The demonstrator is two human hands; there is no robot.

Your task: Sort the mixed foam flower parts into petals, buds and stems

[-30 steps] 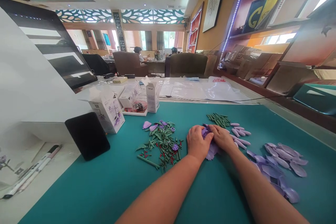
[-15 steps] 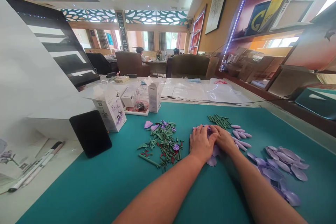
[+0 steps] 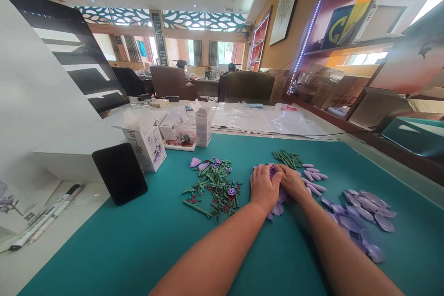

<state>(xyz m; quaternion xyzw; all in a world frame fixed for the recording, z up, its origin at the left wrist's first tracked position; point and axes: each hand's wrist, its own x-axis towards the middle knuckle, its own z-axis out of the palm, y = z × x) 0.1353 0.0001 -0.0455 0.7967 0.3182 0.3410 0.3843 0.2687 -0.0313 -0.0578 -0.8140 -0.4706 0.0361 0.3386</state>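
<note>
Both of my hands are cupped together around a heap of purple plastic petals (image 3: 278,209) on the green mat. My left hand (image 3: 263,187) curves over the heap from the left, its fingers side by side and pointing away. From the right, my right hand (image 3: 291,181) closes in, its fingertips partly hidden behind the left thumb. Some petals stick out below the palms. Behind the right hand lie green stem rods (image 3: 287,159) and slim lilac pieces (image 3: 315,175). Broad purple petals (image 3: 350,223) and paler petals (image 3: 369,206) are spread at the right.
A mixed pile of green leaves, stems and small rings (image 3: 217,185) lies to the left. Farther left are a black tablet (image 3: 120,174), an open flower box (image 3: 147,145) and pens (image 3: 46,219). A narrow white box (image 3: 203,127) stands at the mat's back edge.
The view has shifted slightly, so the pieces on the right appear a little farther left. My hands stay cupped around the petals with hardly any change in pose.
</note>
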